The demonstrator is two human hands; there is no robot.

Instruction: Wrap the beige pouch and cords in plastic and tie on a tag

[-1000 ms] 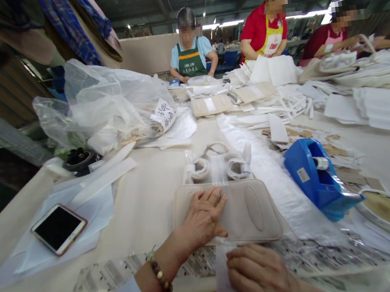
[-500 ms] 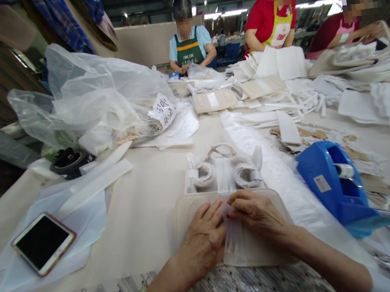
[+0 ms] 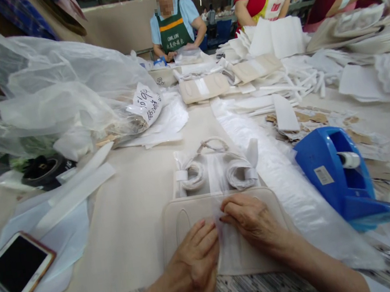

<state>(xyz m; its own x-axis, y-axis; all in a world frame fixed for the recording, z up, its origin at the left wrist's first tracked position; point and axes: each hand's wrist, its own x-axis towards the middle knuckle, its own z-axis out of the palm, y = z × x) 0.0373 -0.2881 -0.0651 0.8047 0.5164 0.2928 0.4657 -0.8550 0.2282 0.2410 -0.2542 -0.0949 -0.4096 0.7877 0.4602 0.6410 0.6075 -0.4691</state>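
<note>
Right hand (image 3: pixel 255 219), a second ago at the table's near edge, now sits on the beige pad (image 3: pixel 176 221) beside the left hand (image 3: pixel 195 264). Left fingers lie flat, pressing the clear strip (image 3: pixel 230 255) down. Right fingers pinch the strip's far end. Rolled straps (image 3: pixel 215 172) lie just beyond the fingertips.

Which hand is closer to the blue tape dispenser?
Right. The right hand rests on the beige pad, left of the blue tape dispenser; the left hand lies beyond it, farther left.
</note>
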